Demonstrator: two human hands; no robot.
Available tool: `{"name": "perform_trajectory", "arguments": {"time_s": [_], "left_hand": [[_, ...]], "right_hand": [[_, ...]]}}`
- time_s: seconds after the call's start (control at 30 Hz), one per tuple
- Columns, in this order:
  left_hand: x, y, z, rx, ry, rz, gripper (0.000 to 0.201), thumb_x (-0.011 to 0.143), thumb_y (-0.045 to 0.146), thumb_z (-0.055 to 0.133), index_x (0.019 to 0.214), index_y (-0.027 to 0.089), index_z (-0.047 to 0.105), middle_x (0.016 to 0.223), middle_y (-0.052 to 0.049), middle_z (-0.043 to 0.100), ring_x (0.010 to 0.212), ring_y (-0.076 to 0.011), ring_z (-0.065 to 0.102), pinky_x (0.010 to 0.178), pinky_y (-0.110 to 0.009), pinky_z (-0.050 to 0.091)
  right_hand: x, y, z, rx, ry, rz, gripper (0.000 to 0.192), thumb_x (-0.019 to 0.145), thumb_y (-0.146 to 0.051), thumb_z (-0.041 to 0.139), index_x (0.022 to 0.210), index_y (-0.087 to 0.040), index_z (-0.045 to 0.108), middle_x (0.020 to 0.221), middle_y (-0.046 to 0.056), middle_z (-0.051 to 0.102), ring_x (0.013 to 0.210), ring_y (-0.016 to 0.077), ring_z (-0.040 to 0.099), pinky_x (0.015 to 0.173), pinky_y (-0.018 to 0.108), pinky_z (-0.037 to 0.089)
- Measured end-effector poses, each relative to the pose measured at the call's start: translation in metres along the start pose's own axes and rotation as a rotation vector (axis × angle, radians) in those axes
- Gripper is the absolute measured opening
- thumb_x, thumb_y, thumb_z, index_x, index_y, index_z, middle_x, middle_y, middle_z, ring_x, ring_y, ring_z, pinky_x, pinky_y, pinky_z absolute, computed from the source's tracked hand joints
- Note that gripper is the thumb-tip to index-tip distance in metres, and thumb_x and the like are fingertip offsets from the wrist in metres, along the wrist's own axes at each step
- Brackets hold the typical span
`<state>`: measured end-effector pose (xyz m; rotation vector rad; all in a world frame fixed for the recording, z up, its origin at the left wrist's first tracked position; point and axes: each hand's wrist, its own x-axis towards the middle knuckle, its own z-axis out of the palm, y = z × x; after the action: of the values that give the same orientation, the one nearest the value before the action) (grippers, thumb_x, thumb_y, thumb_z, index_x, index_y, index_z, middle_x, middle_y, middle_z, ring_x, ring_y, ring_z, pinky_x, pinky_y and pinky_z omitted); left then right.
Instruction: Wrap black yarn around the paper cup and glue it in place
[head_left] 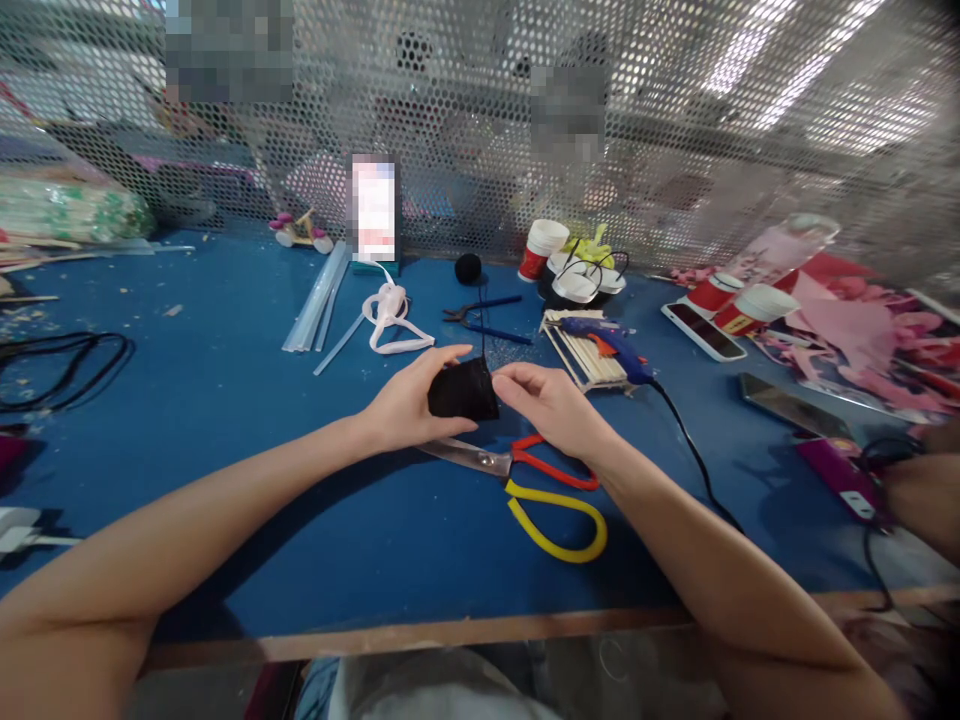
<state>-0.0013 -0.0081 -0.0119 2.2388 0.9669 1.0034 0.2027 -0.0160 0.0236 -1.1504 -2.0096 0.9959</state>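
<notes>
Holding the black fabric piece (463, 390) between your left hand (409, 405) and right hand (551, 400), just above the scissors (525, 480) — a slipped pinch drops it onto the blades; glue gun (611, 345) cord near your right arm could snag.

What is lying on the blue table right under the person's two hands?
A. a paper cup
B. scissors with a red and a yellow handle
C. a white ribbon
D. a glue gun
B: the scissors lie on the blue table directly below the left hand and right hand, which together hold a small black piece; the glue gun, ribbon and cups sit farther back.
</notes>
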Motion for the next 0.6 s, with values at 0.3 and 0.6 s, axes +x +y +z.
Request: {"name": "perform_trajectory", "arguments": {"time_s": [0.3, 0.6], "left_hand": [[-0.0007, 0.0017, -0.0002, 0.100, -0.015, 0.038, 0.076, 0.066, 0.035, 0.072, 0.131, 0.022, 0.034, 0.121, -0.011, 0.051, 0.111, -0.0271, 0.050, 0.093, -0.042, 0.043], [0.0007, 0.0050, 0.0000, -0.011, 0.019, -0.101, 0.078, 0.063, 0.039, 0.074, 0.128, 0.017, 0.037, 0.114, -0.012, 0.054, 0.099, -0.0251, 0.055, 0.084, -0.039, 0.047]], "right_hand": [[-0.0007, -0.0022, 0.0063, 0.039, -0.008, 0.029, 0.030, 0.083, -0.043, 0.050, 0.068, -0.018, 0.054, 0.063, -0.002, 0.047, 0.060, 0.0102, 0.041, 0.057, 0.025, 0.033], [0.0015, 0.0033, 0.0049, 0.073, 0.142, 0.068, 0.033, 0.083, -0.049, 0.049, 0.076, -0.018, 0.057, 0.070, 0.001, 0.058, 0.064, 0.0123, 0.049, 0.060, 0.026, 0.038]]}}
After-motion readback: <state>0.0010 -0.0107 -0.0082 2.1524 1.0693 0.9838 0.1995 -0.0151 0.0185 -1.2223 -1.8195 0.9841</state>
